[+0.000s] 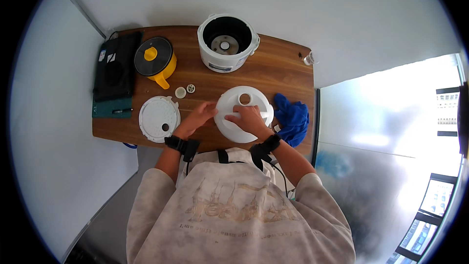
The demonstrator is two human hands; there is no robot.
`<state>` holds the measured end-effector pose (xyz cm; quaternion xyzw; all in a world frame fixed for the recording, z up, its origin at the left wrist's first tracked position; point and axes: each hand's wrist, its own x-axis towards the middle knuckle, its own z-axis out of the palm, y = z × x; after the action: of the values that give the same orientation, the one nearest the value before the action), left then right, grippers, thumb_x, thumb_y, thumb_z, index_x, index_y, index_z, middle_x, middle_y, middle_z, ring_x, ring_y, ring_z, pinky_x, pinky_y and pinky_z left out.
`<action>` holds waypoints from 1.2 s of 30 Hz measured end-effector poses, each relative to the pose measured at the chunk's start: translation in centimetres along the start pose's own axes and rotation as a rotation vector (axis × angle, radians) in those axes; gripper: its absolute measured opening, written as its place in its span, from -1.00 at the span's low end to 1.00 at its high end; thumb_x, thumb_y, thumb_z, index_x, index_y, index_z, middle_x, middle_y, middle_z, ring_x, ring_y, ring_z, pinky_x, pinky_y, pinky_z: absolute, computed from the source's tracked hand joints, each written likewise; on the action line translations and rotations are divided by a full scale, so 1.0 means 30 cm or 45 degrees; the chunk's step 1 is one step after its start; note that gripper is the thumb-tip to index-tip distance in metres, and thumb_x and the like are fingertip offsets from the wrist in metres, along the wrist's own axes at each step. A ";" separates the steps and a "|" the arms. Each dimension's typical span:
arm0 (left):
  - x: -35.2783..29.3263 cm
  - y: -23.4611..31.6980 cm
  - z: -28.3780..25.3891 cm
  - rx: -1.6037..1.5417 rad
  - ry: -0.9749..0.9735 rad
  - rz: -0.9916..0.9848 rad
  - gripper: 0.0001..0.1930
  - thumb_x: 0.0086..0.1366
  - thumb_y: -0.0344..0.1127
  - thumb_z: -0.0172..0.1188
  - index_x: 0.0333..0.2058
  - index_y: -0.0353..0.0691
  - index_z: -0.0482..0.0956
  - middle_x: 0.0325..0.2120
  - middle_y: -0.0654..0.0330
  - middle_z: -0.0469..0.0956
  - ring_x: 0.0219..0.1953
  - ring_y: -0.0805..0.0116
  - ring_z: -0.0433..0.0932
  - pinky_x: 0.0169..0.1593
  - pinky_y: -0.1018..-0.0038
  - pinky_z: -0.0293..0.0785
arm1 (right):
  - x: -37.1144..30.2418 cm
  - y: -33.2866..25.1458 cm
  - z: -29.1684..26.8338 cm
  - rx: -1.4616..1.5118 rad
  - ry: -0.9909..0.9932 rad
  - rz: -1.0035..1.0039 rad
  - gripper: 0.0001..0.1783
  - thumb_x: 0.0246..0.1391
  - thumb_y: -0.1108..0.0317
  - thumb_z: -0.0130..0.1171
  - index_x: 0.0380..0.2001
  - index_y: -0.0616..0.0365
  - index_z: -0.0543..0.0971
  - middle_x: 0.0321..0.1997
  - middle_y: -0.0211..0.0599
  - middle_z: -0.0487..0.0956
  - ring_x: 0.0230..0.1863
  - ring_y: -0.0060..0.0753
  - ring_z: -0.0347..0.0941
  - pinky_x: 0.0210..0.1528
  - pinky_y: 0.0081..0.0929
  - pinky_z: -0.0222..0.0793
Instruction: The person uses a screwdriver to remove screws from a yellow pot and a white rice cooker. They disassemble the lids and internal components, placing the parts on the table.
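Observation:
A round white rice cooker lid [233,133] lies near the table's front edge, with a round hole toward its far side. My right hand [250,120] is on top of it, fingers bent over the raised bar across its middle. At the lid's left edge is my left hand [200,116], fingers stretched toward the rim; whether they touch it is hard to tell. Left of that hand rests a flat white inner cover disc [155,115] with a dark hole. Beyond it are two small round parts, a white cap [181,92] and a valve-like piece [191,88].
The white cooker body [224,63] stands uncovered at the back of the wooden table [278,66]. A yellow pot [168,68] with a dark lid, a black bag [113,68] and a pen [122,111] are left. A blue cloth [293,120] and a small glass [309,59] are right.

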<state>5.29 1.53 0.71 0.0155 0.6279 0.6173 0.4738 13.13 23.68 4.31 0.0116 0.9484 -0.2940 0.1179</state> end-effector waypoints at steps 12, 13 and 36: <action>0.098 -0.180 -0.087 0.260 0.288 0.279 -0.39 0.27 -0.25 0.34 0.24 -0.19 0.31 0.06 0.10 0.49 0.04 0.32 0.49 0.05 0.39 0.48 | 0.189 0.051 0.221 0.162 -0.248 -0.020 -0.46 0.20 -0.15 0.13 -0.33 0.20 0.61 -0.32 0.15 0.62 -0.20 0.21 0.57 -0.16 0.00 0.45; 0.111 -0.197 -0.100 0.301 0.323 0.267 -0.39 0.26 -0.24 0.34 0.23 -0.20 0.32 0.06 0.08 0.50 0.02 0.30 0.50 0.05 0.37 0.48 | 0.205 0.050 0.237 0.148 -0.252 -0.021 -0.46 0.20 -0.15 0.12 -0.32 0.20 0.62 -0.31 0.15 0.62 -0.20 0.21 0.57 -0.15 -0.01 0.46; 0.176 -0.268 -0.168 0.875 0.342 0.296 -0.47 0.22 -0.20 0.27 0.17 -0.15 0.42 -0.08 -0.12 0.58 -0.03 -0.02 0.57 0.04 0.25 0.48 | 0.266 0.122 0.365 0.270 -0.352 -0.029 -0.63 0.16 0.07 0.19 -0.30 0.22 0.62 -0.46 -0.14 0.67 -0.32 -0.06 0.63 -0.19 -0.19 0.50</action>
<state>3.84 -1.02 -9.73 0.1635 0.8488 0.4169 0.2812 8.08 20.20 -8.30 -0.0274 0.8869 -0.3926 0.2420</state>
